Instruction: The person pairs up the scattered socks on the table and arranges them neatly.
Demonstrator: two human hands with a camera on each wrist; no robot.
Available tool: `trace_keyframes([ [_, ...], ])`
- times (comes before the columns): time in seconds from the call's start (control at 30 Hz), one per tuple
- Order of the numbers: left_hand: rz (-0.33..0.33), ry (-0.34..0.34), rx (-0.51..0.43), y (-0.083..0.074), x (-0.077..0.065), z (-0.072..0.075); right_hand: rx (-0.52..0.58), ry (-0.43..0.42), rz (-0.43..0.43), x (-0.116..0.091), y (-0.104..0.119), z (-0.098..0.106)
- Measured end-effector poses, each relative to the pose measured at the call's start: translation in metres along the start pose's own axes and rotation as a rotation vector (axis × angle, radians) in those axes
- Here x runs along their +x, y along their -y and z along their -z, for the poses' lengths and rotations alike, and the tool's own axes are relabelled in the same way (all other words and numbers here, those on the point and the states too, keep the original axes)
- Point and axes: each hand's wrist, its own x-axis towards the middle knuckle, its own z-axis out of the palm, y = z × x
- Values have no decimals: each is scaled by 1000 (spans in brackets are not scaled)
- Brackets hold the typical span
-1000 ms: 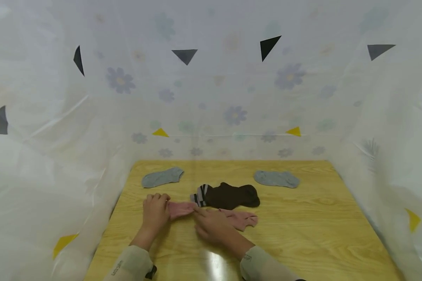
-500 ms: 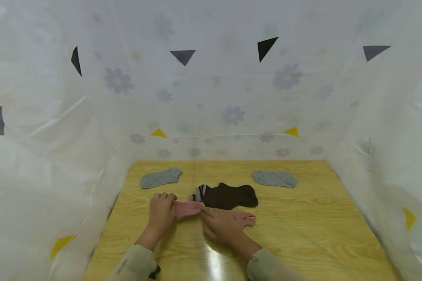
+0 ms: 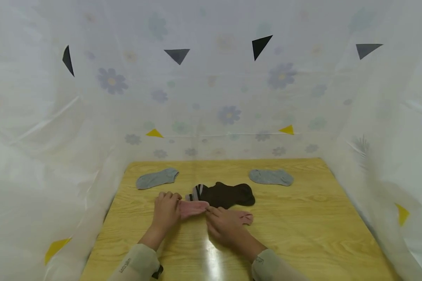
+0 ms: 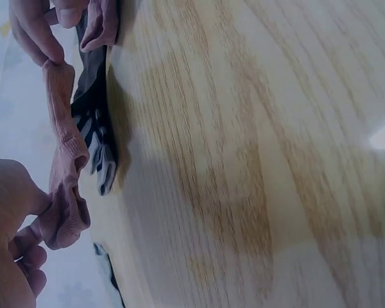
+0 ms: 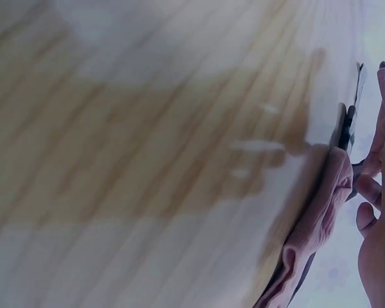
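A pink sock (image 3: 194, 209) is stretched sideways between my two hands. My left hand (image 3: 167, 211) pinches its left end between thumb and fingers, and the left wrist view shows the sock (image 4: 64, 138) raised off the wood, bunched near the thumb. At the other end, the fingertips of my right hand (image 3: 227, 227) pinch the sock. A second pink sock (image 3: 246, 217) lies on the table behind the right hand, partly hidden by it. Just beyond the held sock are dark brown socks (image 3: 228, 195) with a grey-and-black striped part (image 3: 198, 192) at the left.
One grey sock (image 3: 157, 178) lies at the back left of the wood-grain table (image 3: 302, 234), and another grey sock (image 3: 271, 177) at the back right. Pale sheeting with flower prints (image 3: 229, 114) and stuck-on triangles encloses the table on three sides.
Both hands have moved right, carrying the stretched pink sock along. The right hand now covers more of the second pink sock. The view has turned slightly to the right.
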Motion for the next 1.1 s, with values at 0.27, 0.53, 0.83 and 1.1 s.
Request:
trace_keyframes([
  [0.27,-44,-9,-27,-13,2,-5,14,-41,-19,-13,-6,2],
  [0.53,-85,-8,-29,-23,6,-11,-25,-141,0,-19,-12,6],
  [0.83,-132,-25,-49,-33,10,-17,-35,-135,-53,-28,-13,17],
  [1.1,-148,-7,-45,-41,12,-16,-43,-196,-43,-33,-20,13],
])
